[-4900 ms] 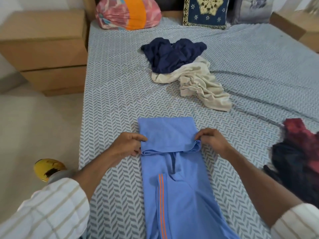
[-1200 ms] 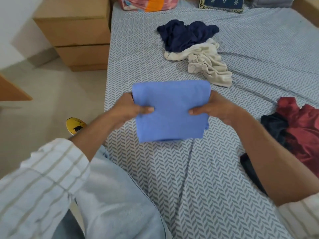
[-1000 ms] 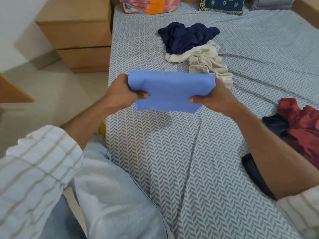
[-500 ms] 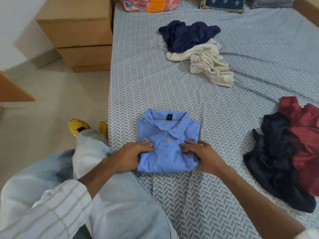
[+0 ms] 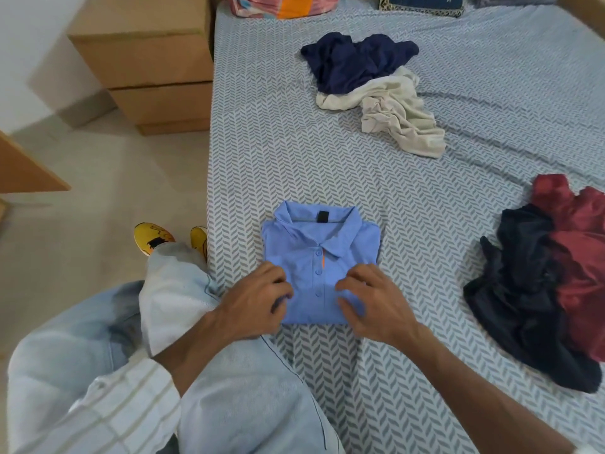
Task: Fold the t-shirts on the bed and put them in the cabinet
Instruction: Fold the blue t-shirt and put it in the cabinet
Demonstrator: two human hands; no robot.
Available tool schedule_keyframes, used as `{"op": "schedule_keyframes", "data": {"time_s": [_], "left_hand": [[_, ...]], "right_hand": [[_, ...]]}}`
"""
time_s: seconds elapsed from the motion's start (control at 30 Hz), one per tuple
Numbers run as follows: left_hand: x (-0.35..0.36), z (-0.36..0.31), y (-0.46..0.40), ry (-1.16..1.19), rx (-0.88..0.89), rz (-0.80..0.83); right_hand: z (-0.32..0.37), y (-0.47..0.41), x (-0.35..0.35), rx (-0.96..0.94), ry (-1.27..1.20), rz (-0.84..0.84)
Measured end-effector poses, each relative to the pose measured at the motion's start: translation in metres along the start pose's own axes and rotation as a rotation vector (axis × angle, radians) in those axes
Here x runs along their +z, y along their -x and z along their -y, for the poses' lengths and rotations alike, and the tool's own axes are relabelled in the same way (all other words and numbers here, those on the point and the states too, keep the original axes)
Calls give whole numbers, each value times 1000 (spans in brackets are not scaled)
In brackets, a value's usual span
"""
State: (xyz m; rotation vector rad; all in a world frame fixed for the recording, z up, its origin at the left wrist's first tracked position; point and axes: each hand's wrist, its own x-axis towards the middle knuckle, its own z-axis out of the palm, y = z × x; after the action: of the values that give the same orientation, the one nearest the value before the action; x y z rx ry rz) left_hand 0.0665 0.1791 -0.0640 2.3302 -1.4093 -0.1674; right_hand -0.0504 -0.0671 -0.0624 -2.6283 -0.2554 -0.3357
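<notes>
A light blue polo t-shirt (image 5: 319,253) lies folded into a neat square near the bed's left edge, collar up and facing away from me. My left hand (image 5: 258,301) covers its lower left corner, fingers curled over the edge. My right hand (image 5: 371,301) rests on the lower right corner with bent fingers pressing the cloth. Unfolded clothes lie further off: a navy t-shirt (image 5: 357,60) on a cream t-shirt (image 5: 399,116) at the back, and a dark garment (image 5: 520,299) with a maroon one (image 5: 579,257) at the right.
The bed (image 5: 327,165) has a grey herringbone sheet. A wooden bedside drawer unit (image 5: 147,67) stands left of it on the pale floor. My knee in light jeans (image 5: 176,290) leans at the bed's edge, above yellow shoes (image 5: 154,237). Pillows (image 5: 281,4) line the headboard.
The shirt was folded up, lifted with both hands, turned over and laid down collar up. Since half a second ago my fingers have bent at its lower corners.
</notes>
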Motion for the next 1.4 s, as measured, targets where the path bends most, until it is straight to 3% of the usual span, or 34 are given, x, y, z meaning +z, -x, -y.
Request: {"op": "schedule_keyframes", "data": {"time_s": [0.13, 0.27, 0.37, 0.47, 0.53, 0.6, 0.67, 0.73, 0.93, 1.07, 1.17, 1.4], "left_hand": [[11, -5, 5, 64, -48, 187], [15, -2, 6, 74, -83, 250], [4, -2, 0, 332, -266, 271], [-11, 7, -20, 599, -521, 139], [-20, 19, -37, 556, -601, -31], [-29, 32, -57, 506, -637, -184], [-40, 47, -79, 477, -614, -263], [-49, 59, -100, 436, -547, -217], [-59, 80, -156, 71, -225, 307], [-61, 82, -173, -155, -93, 570], [-62, 79, -175, -161, -67, 571], [-56, 88, -159, -4, -147, 376]], "right_hand": [[8, 4, 25, -26, -76, 246], [5, 7, 30, 8, -106, 273], [7, -13, 20, 91, -181, 246], [8, -54, 13, 218, -255, 12], [4, -86, 16, 308, -278, -134], [-1, -111, 21, 371, -284, -136], [0, -120, 27, 371, -169, -31], [7, -115, 36, 326, -26, 25], [16, -87, 66, 168, 145, -106], [16, -93, 64, 326, -30, -195], [12, -106, 58, 507, -24, -160], [9, -98, 48, 553, 0, -35]]}}
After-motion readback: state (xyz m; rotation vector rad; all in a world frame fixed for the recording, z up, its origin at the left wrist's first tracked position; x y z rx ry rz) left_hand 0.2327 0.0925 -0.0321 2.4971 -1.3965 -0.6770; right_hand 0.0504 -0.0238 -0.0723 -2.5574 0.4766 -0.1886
